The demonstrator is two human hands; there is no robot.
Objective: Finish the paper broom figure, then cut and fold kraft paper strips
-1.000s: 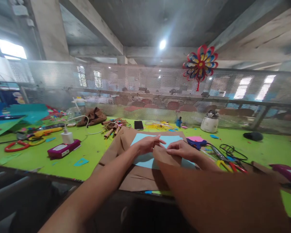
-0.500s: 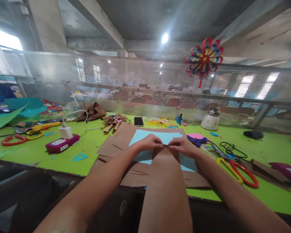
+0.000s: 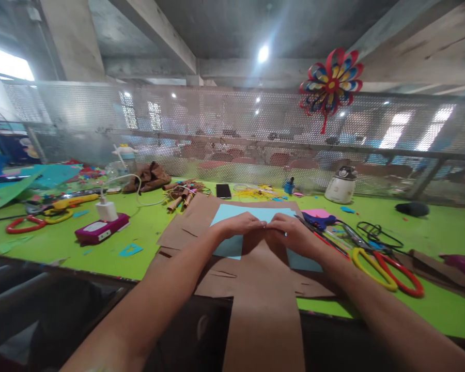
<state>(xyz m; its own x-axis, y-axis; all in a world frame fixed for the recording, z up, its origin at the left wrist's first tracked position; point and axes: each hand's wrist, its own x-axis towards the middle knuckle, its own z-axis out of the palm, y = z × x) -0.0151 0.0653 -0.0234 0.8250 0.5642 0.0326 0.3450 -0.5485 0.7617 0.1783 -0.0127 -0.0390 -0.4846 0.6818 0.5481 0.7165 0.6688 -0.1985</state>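
A long brown paper strip runs from my fingers down over the table's front edge. My left hand pinches its far end from the left. Close beside it, my right hand has its fingers closed on the same end, nearly touching the left fingertips. The strip's far edge is partly hidden by my fingers. Under it lies a light blue paper sheet, itself on larger brown paper sheets with slits cut in them.
Right of my hands lie blue-handled scissors and scissors with red and yellow handles. A purple power strip with a white charger stands left. Behind are a phone, small brown paper rolls and a white container.
My hands have drawn closer together at the strip's far end, the right fingers now curled further over it. The whole view has shifted slightly.
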